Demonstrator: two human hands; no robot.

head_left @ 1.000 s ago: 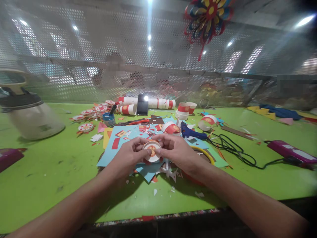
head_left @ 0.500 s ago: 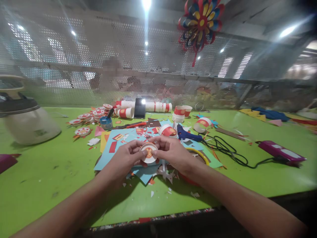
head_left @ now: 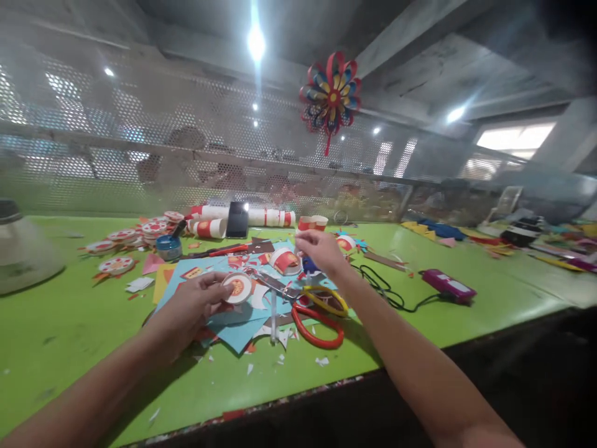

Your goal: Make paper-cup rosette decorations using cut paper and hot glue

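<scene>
My left hand (head_left: 203,302) pinches a round white disc (head_left: 241,288) with an orange printed emblem by its left edge, above blue paper sheets (head_left: 236,336). My right hand (head_left: 324,254) is stretched forward over the blue glue gun (head_left: 309,266), its fingers loosely bent with nothing visible in them; it partly hides the gun. Left of its fingers lies a red-and-white paper cup piece (head_left: 285,261). Between my hands rest large scissors (head_left: 321,323) with one red and one yellow handle loop, blades pointing away to the left.
Several red-and-white paper discs (head_left: 156,227) lie at left, beside a blue jar (head_left: 168,247). A phone (head_left: 237,219) leans against stacked paper cups (head_left: 270,216). A black cord runs right to a purple box (head_left: 448,286). A white container (head_left: 25,255) stands far left; paper scraps litter the green table (head_left: 93,348).
My right hand has let go of the disc and moved forward and right. My left hand keeps the disc, now further left. The view has turned right, and the scissors show more fully.
</scene>
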